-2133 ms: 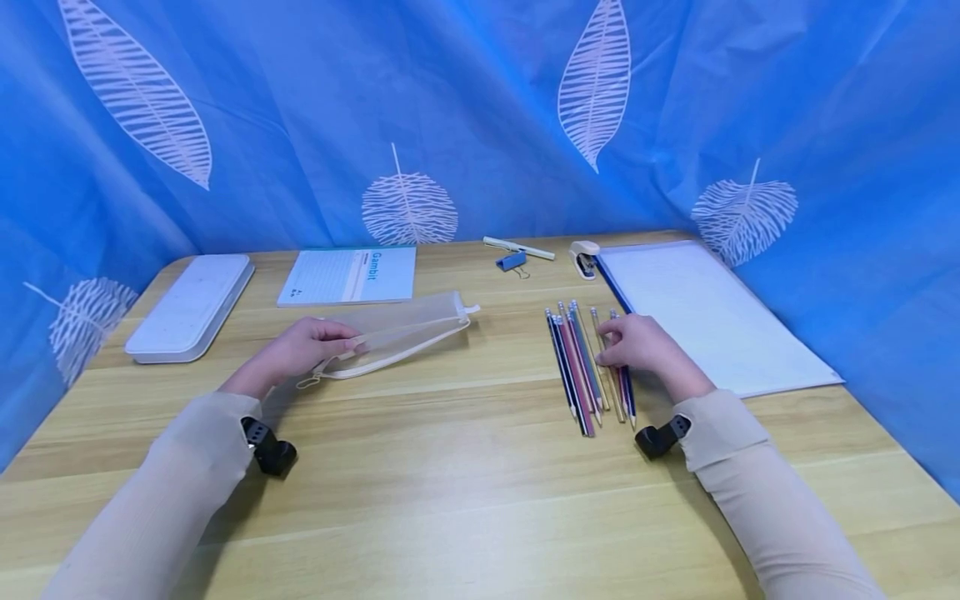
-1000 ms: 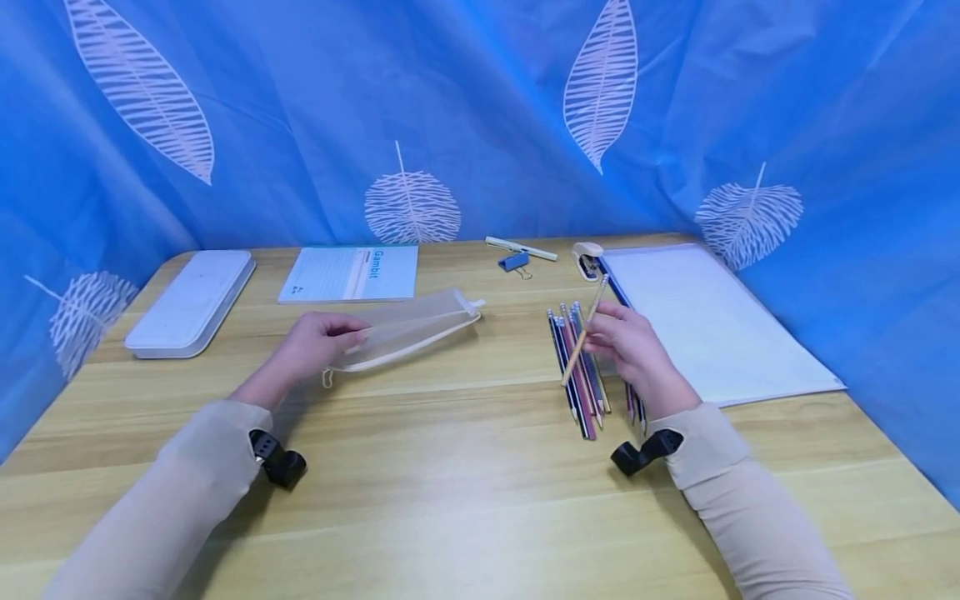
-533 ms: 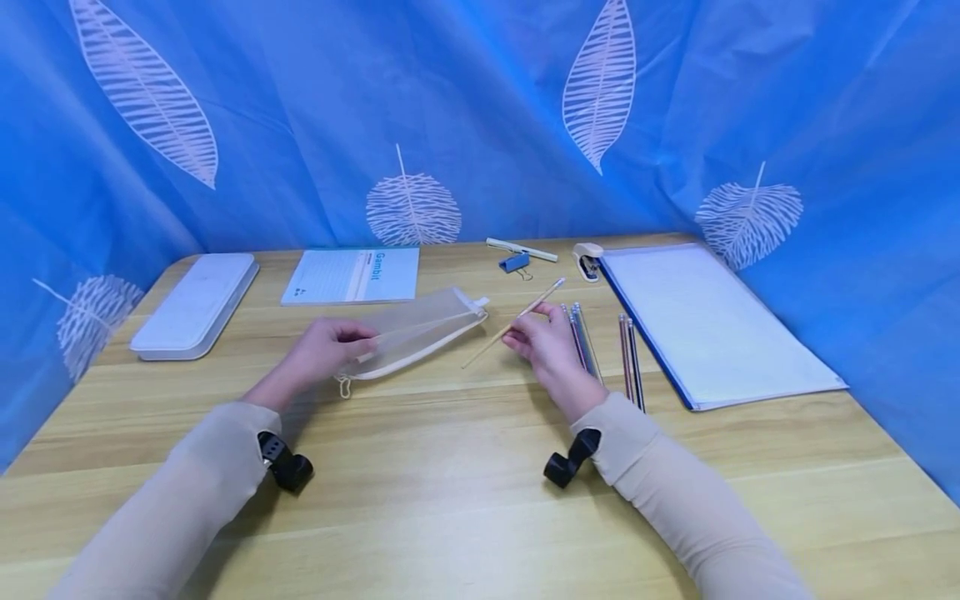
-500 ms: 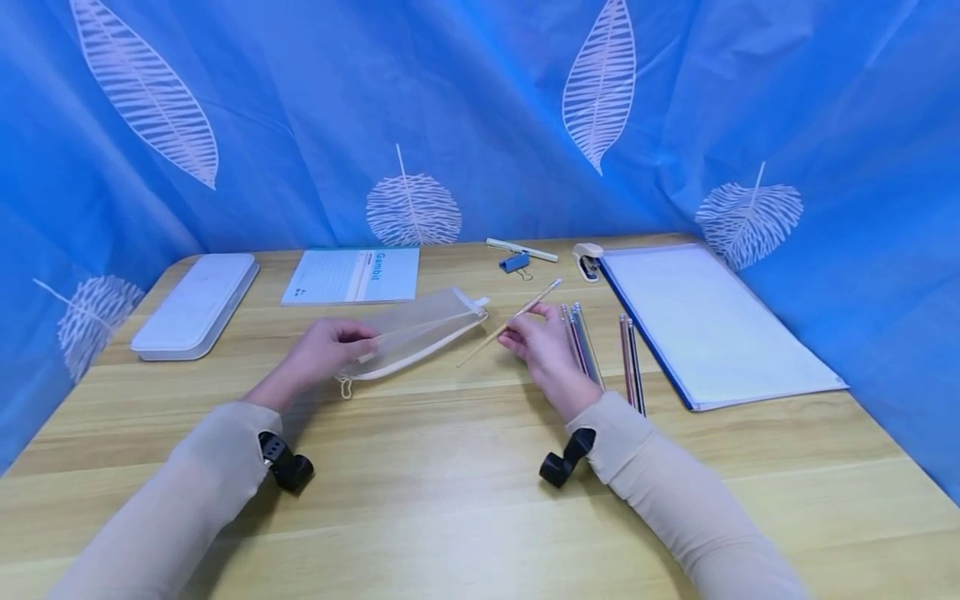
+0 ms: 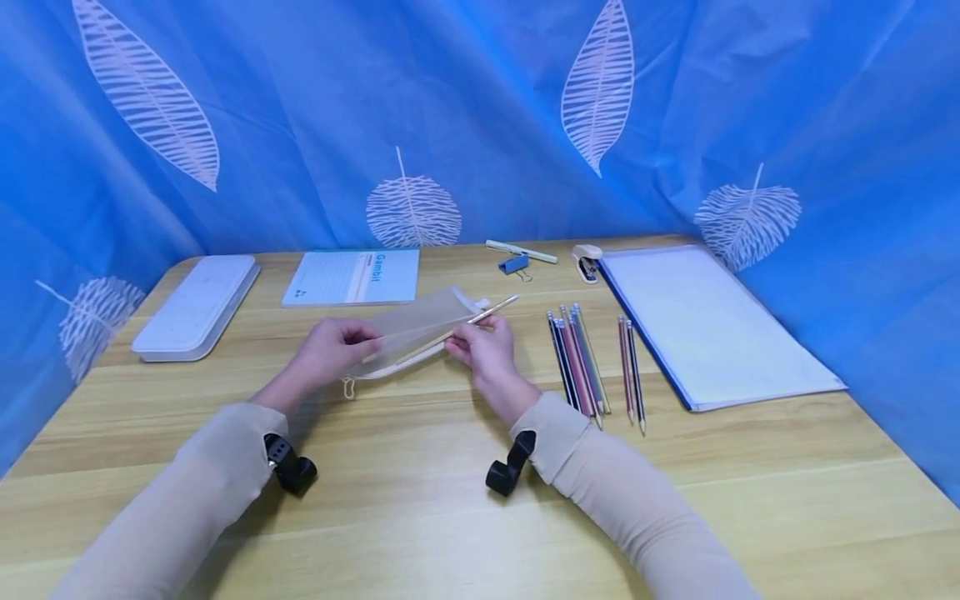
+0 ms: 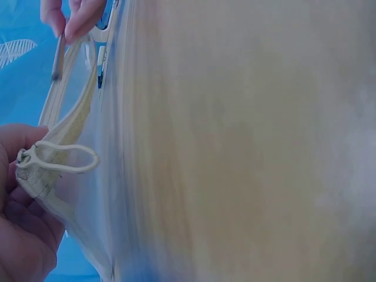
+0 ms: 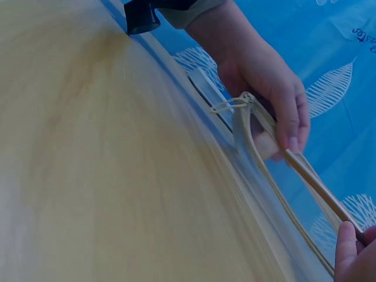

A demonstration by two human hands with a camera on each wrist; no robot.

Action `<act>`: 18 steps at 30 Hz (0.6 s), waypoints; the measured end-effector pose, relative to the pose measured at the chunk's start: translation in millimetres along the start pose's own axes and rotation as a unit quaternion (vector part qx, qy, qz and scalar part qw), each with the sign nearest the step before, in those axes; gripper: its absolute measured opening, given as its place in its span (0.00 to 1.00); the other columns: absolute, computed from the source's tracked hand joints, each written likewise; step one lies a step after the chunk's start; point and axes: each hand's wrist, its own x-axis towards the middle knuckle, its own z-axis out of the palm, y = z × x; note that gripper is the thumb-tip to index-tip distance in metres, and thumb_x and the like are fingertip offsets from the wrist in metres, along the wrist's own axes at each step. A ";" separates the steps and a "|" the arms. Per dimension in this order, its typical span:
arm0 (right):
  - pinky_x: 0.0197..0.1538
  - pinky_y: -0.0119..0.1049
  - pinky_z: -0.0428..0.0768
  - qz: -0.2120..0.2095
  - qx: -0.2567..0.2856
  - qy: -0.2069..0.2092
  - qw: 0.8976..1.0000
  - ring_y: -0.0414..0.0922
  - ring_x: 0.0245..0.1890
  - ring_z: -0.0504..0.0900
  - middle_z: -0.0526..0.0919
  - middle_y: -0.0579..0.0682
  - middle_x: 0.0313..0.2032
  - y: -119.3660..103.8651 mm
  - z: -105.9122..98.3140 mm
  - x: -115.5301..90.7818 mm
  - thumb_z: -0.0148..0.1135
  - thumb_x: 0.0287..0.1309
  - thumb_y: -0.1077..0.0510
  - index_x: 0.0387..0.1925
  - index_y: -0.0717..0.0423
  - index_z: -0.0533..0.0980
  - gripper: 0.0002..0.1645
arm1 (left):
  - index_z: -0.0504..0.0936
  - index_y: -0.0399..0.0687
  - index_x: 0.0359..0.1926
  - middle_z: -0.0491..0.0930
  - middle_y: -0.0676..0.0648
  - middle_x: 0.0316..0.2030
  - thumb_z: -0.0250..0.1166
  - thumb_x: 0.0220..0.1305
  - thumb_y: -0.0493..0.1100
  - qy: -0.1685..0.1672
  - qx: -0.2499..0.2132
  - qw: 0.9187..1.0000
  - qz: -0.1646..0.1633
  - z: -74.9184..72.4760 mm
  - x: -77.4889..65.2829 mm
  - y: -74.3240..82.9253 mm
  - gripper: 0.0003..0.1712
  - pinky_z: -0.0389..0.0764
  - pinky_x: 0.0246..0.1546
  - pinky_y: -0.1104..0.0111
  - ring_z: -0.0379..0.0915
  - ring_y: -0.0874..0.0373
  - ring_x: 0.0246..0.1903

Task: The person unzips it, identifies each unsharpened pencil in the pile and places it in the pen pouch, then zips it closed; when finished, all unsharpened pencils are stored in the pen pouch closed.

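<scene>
A translucent zip pouch [image 5: 420, 315] with a white zipper lies tilted on the table, its mouth parted. My left hand [image 5: 330, 350] pinches the near-left part of its upper edge; the zipper's loop pull [image 6: 61, 157] hangs beside those fingers in the left wrist view. Between right-hand fingers and thumb I hold a gold pencil [image 5: 501, 307], slanted along the pouch mouth. That right hand [image 5: 486, 354] is at the pouch's right end. In the right wrist view the pencil [image 7: 320, 187] reaches close to the left fingertips. Whether its tip is inside the pouch is hard to tell.
Several pencils [image 5: 573, 358] lie in a bundle right of centre, with a smaller group [image 5: 632, 367] beside them. Behind are a notebook [image 5: 351, 277], white case [image 5: 197, 308], blue binder clip [image 5: 513, 264], pale pen [image 5: 521, 251], stapler [image 5: 587, 262] and white-sheeted folder [image 5: 720, 325].
My right hand picked the gold pencil from the pencils on the right and carried it left to the pouch mouth. The left hand kept its pinch, shifting slightly right.
</scene>
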 end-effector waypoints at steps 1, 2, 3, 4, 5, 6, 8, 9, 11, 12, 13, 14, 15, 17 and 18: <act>0.28 0.30 0.81 0.002 0.000 0.000 1.000 0.42 0.20 0.78 0.75 0.53 0.24 1.9 2.1 -0.8 0.54 0.47 0.78 0.39 0.60 0.61 0.20 | 0.82 0.42 0.43 0.81 0.43 0.37 0.61 0.63 0.46 -0.001 -0.003 1.000 -0.003 0.7 0.1 0.9 0.14 0.71 0.33 0.68 0.70 0.54 0.34; 0.28 0.31 0.81 0.004 0.000 -0.001 1.000 0.42 0.21 0.78 0.75 0.53 0.25 3.6 4.2 -1.6 0.54 0.47 0.78 0.39 0.60 0.61 0.20 | 0.82 0.42 0.43 0.80 0.43 0.38 0.60 0.63 0.47 -0.001 -0.008 1.000 -0.007 1.4 0.3 1.7 0.14 0.71 0.33 0.67 0.69 0.53 0.34; 0.29 0.31 0.81 0.006 -0.002 -0.001 1.000 0.42 0.21 0.79 0.75 0.54 0.25 5.0 6.2 -2.4 0.54 0.47 0.78 0.39 0.60 0.61 0.20 | 0.81 0.43 0.44 0.80 0.43 0.38 0.60 0.63 0.47 0.000 -0.013 1.000 -0.012 2.0 0.4 2.5 0.14 0.71 0.33 0.67 0.69 0.53 0.35; 0.29 0.31 0.81 0.008 -0.003 -0.003 1.000 0.42 0.21 0.79 0.76 0.54 0.26 7.0 8.1 -2.7 0.54 0.47 0.78 0.39 0.60 0.61 0.20 | 0.81 0.43 0.44 0.80 0.43 0.39 0.59 0.63 0.48 0.002 -0.017 1.000 -0.017 2.5 0.4 3.2 0.14 0.71 0.33 0.67 0.69 0.53 0.35; 0.30 0.31 0.81 0.010 -0.004 -0.004 1.000 0.42 0.22 0.79 0.76 0.55 0.26 8.8 9.8 -2.9 0.54 0.47 0.78 0.39 0.60 0.61 0.20 | 0.81 0.44 0.45 0.79 0.43 0.39 0.59 0.64 0.48 0.005 -0.023 1.000 -0.021 3.1 0.4 3.9 0.15 0.71 0.34 0.67 0.69 0.53 0.36; 0.30 0.31 0.81 0.012 -0.005 -0.005 1.000 0.42 0.22 0.79 0.76 0.56 0.27 10.4 11.2 -3.0 0.54 0.47 0.77 0.39 0.60 0.61 0.20 | 0.81 0.44 0.45 0.79 0.43 0.40 0.59 0.64 0.49 0.008 -0.029 0.999 -0.024 3.8 0.4 4.7 0.15 0.71 0.34 0.67 0.68 0.53 0.36; 0.30 0.32 0.81 0.013 -0.009 -0.007 1.000 0.42 0.21 0.78 0.77 0.59 0.29 13.2 13.6 -3.1 0.54 0.47 0.78 0.38 0.60 0.61 0.19 | 0.80 0.44 0.44 0.79 0.43 0.40 0.59 0.64 0.48 0.018 -0.039 0.999 -0.024 5.7 0.2 6.1 0.15 0.72 0.35 0.68 0.68 0.53 0.37; 0.30 0.32 0.81 0.013 -0.014 -0.008 1.000 0.42 0.21 0.78 0.77 0.60 0.30 14.0 14.5 -3.3 0.55 0.46 0.78 0.38 0.60 0.61 0.19 | 0.81 0.43 0.44 0.79 0.42 0.40 0.59 0.64 0.48 0.023 -0.045 0.999 -0.020 6.8 0.1 6.4 0.15 0.72 0.35 0.68 0.68 0.53 0.37; 0.31 0.32 0.81 0.012 -0.020 -0.009 1.000 0.43 0.21 0.79 0.78 0.62 0.30 15.3 16.4 -4.2 0.55 0.46 0.78 0.37 0.61 0.62 0.19 | 0.81 0.42 0.43 0.80 0.42 0.39 0.59 0.64 0.47 0.033 -0.054 0.998 -0.011 9.4 0.0 7.6 0.14 0.72 0.34 0.68 0.68 0.53 0.36; 0.31 0.32 0.81 0.012 -0.025 -0.011 1.000 0.42 0.21 0.79 0.78 0.62 0.30 15.8 17.4 -4.7 0.56 0.46 0.77 0.37 0.61 0.62 0.19 | 0.81 0.41 0.43 0.80 0.42 0.38 0.59 0.63 0.46 0.038 -0.056 0.998 -0.007 10.9 0.0 8.0 0.13 0.72 0.34 0.69 0.69 0.54 0.36; 0.31 0.32 0.81 0.010 -0.030 -0.014 0.999 0.43 0.21 0.79 0.78 0.62 0.30 16.2 18.5 -5.5 0.56 0.46 0.77 0.37 0.61 0.62 0.19 | 0.81 0.41 0.42 0.80 0.42 0.38 0.59 0.63 0.45 0.044 -0.060 0.997 -0.002 12.3 -0.1 8.7 0.13 0.72 0.34 0.69 0.69 0.54 0.35; 0.31 0.32 0.81 0.011 -0.036 -0.016 0.999 0.42 0.21 0.79 0.78 0.61 0.29 16.3 19.8 -6.4 0.57 0.46 0.77 0.37 0.62 0.62 0.19 | 0.81 0.40 0.42 0.81 0.42 0.37 0.60 0.63 0.45 0.050 -0.062 0.997 0.005 13.8 0.0 9.5 0.13 0.72 0.33 0.69 0.69 0.54 0.34; 0.31 0.32 0.81 0.012 -0.042 -0.020 0.999 0.42 0.20 0.79 0.78 0.60 0.27 16.7 21.1 -7.3 0.57 0.46 0.77 0.37 0.62 0.63 0.18 | 0.81 0.40 0.41 0.81 0.41 0.36 0.60 0.63 0.44 0.055 -0.065 0.996 0.012 15.4 0.1 10.6 0.13 0.72 0.33 0.70 0.69 0.54 0.34; 0.31 0.32 0.81 0.017 -0.055 -0.031 0.998 0.42 0.19 0.79 0.78 0.57 0.24 17.2 23.5 -8.6 0.56 0.47 0.76 0.37 0.63 0.64 0.17 | 0.82 0.38 0.41 0.81 0.41 0.36 0.60 0.62 0.43 0.062 -0.069 0.995 0.027 18.7 0.4 13.1 0.13 0.72 0.32 0.71 0.70 0.55 0.33; 0.31 0.32 0.81 0.020 -0.062 -0.036 0.997 0.42 0.19 0.79 0.77 0.56 0.23 17.4 24.3 -8.8 0.56 0.47 0.76 0.38 0.64 0.65 0.16 | 0.82 0.38 0.41 0.81 0.41 0.36 0.60 0.62 0.43 0.065 -0.071 0.995 0.034 20.4 0.8 14.2 0.12 0.73 0.32 0.71 0.70 0.56 0.33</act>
